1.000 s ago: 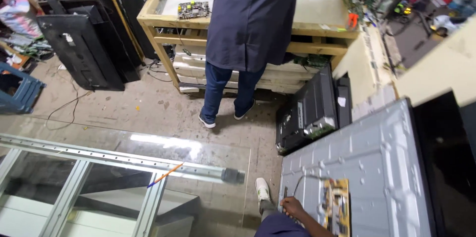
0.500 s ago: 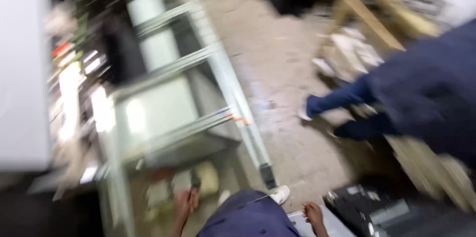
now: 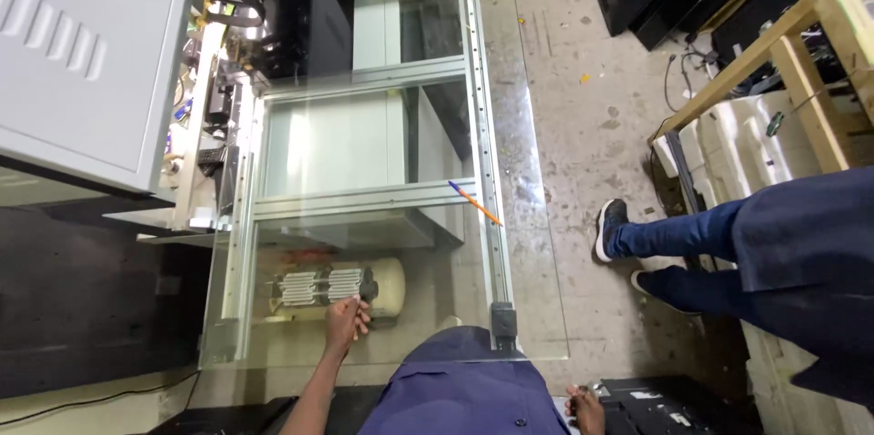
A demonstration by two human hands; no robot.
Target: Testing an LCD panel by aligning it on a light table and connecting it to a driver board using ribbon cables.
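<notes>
Two hands at work over a glass-topped metal frame.

Left hand (image 3: 347, 319) rests curled on the glass top (image 3: 537, 308), above a cream motor (image 3: 332, 288) on the shelf beneath; whether it grips anything I cannot tell. Right hand (image 3: 586, 408) lies loosely open on a dark panel (image 3: 674, 403). Steady pressure seems wise, since an orange pencil (image 3: 474, 202) lies loose nearby and another person's legs (image 3: 692, 257) stand close.

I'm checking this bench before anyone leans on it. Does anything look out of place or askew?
An orange pencil lies slantwise on the glass top, crossing the metal frame rail near the edge by the floor. The left hand rests on the glass near the cream cylinder. Nothing looks broken or spilled.
</notes>
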